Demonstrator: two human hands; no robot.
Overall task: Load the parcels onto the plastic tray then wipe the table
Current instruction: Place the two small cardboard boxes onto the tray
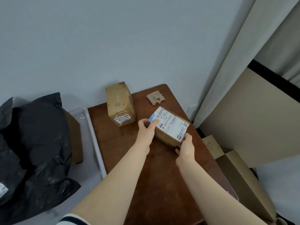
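The brown table (146,176) stands against the wall. Just beside its left edge, a clear plastic tray (95,143) carries a black-wrapped parcel (35,143). A tall cardboard box (120,103) stands upright at the table's far side. Nearer, a labelled box (170,125) sits mid-table, gripped at opposite ends by the left hand (146,129) and right hand (186,146). A folded tan cloth (155,97) lies near the far corner.

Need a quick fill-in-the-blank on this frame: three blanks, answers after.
1. The box gripped by the left hand and right hand bears a white ___.
2. The bag in the tray is ___.
3. The cloth lies on the table; the tray stands to the table's ___.
Missing: label; black; left.
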